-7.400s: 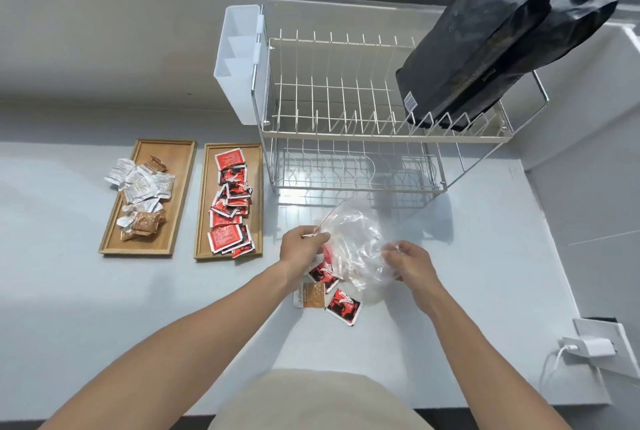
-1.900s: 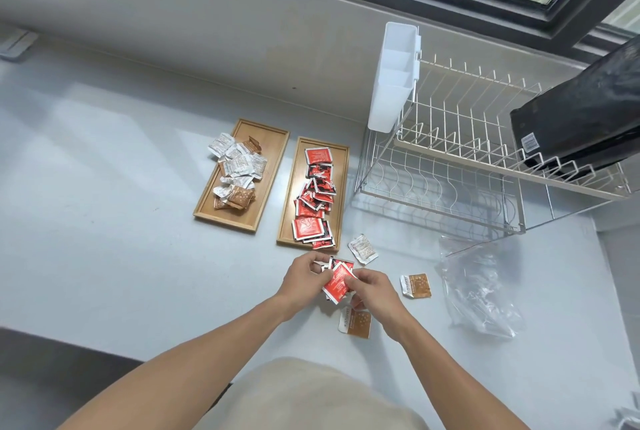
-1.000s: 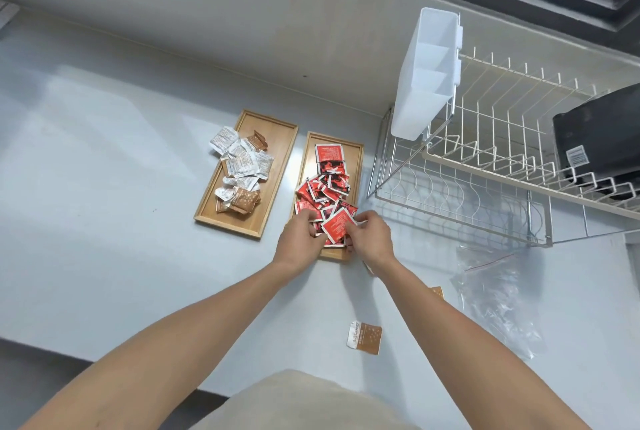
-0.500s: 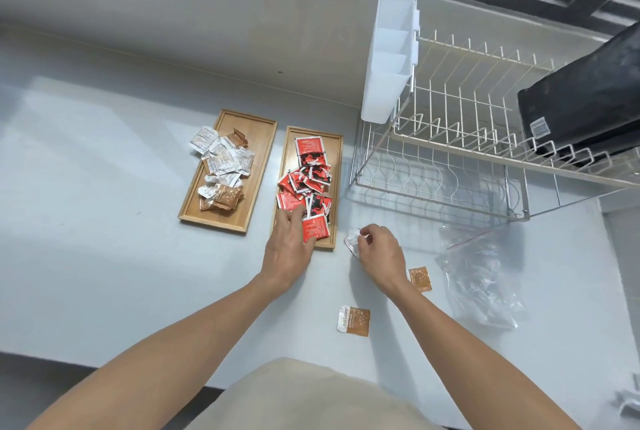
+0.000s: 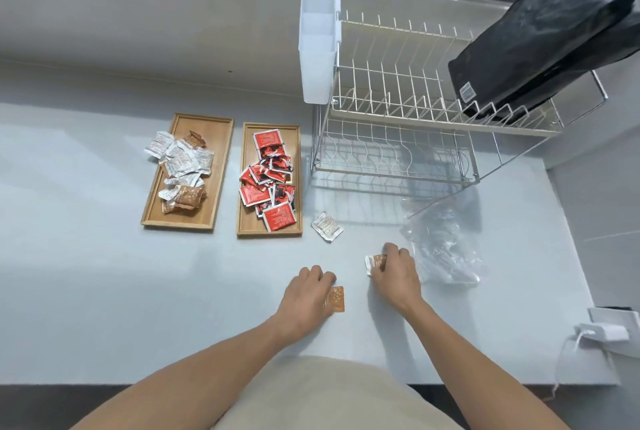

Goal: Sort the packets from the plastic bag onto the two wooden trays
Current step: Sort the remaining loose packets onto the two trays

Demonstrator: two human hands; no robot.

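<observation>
Two wooden trays lie side by side on the counter. The left tray (image 5: pixel 219 139) holds white and brown packets (image 5: pixel 183 170); the right tray (image 5: pixel 246 225) holds red packets (image 5: pixel 270 180). A white packet (image 5: pixel 327 226) lies loose just right of the right tray. My left hand (image 5: pixel 304 294) rests on a brown packet (image 5: pixel 336 298), fingers curled over its left part. My right hand (image 5: pixel 394 274) pinches another brown packet (image 5: pixel 374 261) by its right side. The clear plastic bag (image 5: pixel 440 242) lies crumpled and flat right of my right hand.
A two-tier wire dish rack (image 5: pixel 408 118) stands behind the bag, with a white cutlery holder (image 5: pixel 318 45) on its left end and black bags (image 5: pixel 540 35) on top. A white charger and socket (image 5: pixel 602 331) sit at the counter's right edge.
My left hand left the red tray and came back to the near brown packet. My right hand let the white packet lie and moved right onto the other brown packet.
</observation>
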